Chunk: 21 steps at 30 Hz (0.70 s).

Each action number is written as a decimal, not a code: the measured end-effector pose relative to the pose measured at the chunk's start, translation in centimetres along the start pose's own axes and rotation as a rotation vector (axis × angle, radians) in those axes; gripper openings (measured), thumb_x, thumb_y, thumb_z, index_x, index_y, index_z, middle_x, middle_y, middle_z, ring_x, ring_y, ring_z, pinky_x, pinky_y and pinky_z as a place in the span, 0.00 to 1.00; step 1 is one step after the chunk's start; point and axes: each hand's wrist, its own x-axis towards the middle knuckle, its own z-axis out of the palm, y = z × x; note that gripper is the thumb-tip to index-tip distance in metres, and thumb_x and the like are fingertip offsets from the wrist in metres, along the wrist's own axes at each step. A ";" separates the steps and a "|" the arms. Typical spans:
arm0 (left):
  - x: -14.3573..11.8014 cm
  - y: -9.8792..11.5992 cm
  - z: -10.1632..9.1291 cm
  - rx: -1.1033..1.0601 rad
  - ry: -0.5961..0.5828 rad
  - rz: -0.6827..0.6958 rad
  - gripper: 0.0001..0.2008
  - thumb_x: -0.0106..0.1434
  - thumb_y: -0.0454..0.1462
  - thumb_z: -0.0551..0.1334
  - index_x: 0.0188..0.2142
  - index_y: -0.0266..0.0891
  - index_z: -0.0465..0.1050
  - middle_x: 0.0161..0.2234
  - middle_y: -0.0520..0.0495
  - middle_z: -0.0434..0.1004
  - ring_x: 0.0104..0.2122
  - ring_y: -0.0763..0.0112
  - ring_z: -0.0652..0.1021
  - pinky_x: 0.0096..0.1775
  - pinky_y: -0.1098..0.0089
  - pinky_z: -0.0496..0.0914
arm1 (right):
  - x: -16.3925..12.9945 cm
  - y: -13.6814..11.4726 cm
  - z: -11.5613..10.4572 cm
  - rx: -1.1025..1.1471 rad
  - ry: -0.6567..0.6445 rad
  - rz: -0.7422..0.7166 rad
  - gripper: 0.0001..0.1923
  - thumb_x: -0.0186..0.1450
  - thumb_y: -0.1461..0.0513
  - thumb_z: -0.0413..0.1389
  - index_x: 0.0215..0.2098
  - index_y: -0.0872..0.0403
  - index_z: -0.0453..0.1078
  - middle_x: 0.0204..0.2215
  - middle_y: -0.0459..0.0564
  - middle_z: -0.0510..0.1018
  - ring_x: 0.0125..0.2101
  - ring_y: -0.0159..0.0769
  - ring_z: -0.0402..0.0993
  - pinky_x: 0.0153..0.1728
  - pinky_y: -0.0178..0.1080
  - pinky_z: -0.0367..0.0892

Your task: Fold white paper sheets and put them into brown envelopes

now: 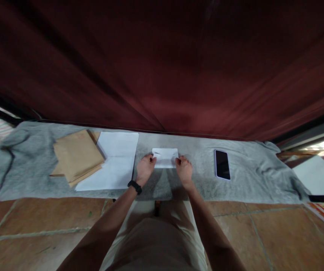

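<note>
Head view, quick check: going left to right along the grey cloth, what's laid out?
Stack of brown envelopes → white sheet → left hand → folded white paper → right hand → phone. Both hands pinch the folded paper's ends.

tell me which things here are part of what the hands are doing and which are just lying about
In hand: folded white paper, pinched by left hand and right hand.

Lying about: phone, brown envelopes, white sheets, grey cloth.

Matt white paper (165, 157) on fuzzy grey cloth (196, 177)
</note>
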 end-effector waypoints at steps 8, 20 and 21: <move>0.4 0.3 -0.1 0.100 -0.001 0.073 0.18 0.73 0.45 0.52 0.48 0.41 0.77 0.43 0.39 0.84 0.41 0.55 0.83 0.41 0.62 0.70 | 1.0 0.0 0.6 -0.028 0.050 -0.035 0.10 0.74 0.58 0.52 0.40 0.54 0.72 0.34 0.56 0.82 0.38 0.44 0.78 0.44 0.41 0.65; 1.7 0.9 -0.1 0.126 0.032 0.059 0.19 0.74 0.44 0.52 0.54 0.40 0.75 0.44 0.37 0.84 0.44 0.54 0.83 0.42 0.62 0.70 | 2.5 -0.5 1.0 -0.043 -0.007 -0.013 0.15 0.76 0.55 0.49 0.44 0.57 0.73 0.39 0.63 0.80 0.43 0.51 0.76 0.48 0.48 0.64; 1.8 0.9 -0.1 0.124 0.032 0.059 0.19 0.74 0.44 0.52 0.54 0.40 0.75 0.44 0.37 0.84 0.45 0.54 0.83 0.42 0.62 0.70 | 2.5 -0.5 1.0 -0.047 -0.011 -0.013 0.16 0.76 0.55 0.48 0.44 0.57 0.73 0.40 0.64 0.80 0.44 0.52 0.75 0.48 0.49 0.64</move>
